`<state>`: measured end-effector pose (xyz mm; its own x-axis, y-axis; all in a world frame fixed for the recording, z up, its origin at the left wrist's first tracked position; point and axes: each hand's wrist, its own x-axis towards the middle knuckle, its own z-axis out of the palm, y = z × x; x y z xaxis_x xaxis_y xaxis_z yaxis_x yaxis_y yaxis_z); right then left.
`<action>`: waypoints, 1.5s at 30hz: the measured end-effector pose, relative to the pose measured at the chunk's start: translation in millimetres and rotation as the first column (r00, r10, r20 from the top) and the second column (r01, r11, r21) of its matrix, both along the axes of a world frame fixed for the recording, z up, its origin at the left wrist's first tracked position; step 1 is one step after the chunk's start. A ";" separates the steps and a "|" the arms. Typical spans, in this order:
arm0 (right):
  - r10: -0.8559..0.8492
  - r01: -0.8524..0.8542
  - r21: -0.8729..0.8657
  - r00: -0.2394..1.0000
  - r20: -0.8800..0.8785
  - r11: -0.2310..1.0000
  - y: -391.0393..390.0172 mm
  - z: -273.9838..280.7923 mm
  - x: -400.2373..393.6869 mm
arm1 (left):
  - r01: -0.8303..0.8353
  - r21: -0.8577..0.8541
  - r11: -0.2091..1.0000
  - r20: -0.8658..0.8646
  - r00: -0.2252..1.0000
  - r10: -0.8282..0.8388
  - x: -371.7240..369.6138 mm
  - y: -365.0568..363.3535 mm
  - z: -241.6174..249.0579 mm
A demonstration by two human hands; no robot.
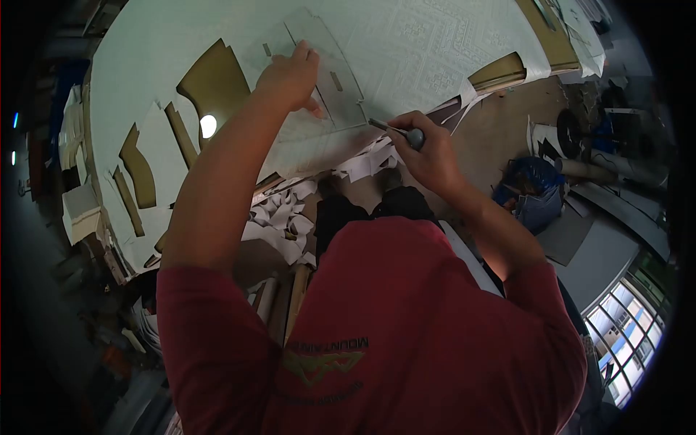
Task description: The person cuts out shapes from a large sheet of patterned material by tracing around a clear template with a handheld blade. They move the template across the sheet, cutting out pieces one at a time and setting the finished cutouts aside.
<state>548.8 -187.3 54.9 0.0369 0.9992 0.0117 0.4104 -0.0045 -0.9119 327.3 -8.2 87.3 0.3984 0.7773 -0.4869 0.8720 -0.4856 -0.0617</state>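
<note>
A translucent template (pixel 322 69) is laid flat on the pale embossed sheet (pixel 435 43) covering the worktable (pixel 217 80). It is pressed down by the left hand (pixel 290 76), fingers extended and held together on its surface. At the template's lower right edge, a cutting tool (pixel 395 132) with a rounded grey handle is gripped in the closed right hand (pixel 428 148), its tip touching the sheet. Cut-out openings are seen to the left, and paper offcuts (pixel 279 217) lie below the table edge.
</note>
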 end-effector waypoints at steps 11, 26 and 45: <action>-0.317 0.327 0.005 0.913 0.255 0.945 -11.4 14.1 -64.3 | 0.133 -0.014 0.991 0.054 0.990 -0.132 -11.0 9.8 -7.0; -0.386 0.409 0.022 0.842 0.377 0.912 -7.6 16.7 -79.5 | 0.167 -0.036 0.985 -0.015 0.986 -0.168 -5.0 19.4 -23.9; -0.316 0.257 0.298 0.933 0.170 0.919 7.9 -76.1 -52.9 | -0.227 -0.245 0.942 0.312 0.902 0.299 19.1 36.3 -80.1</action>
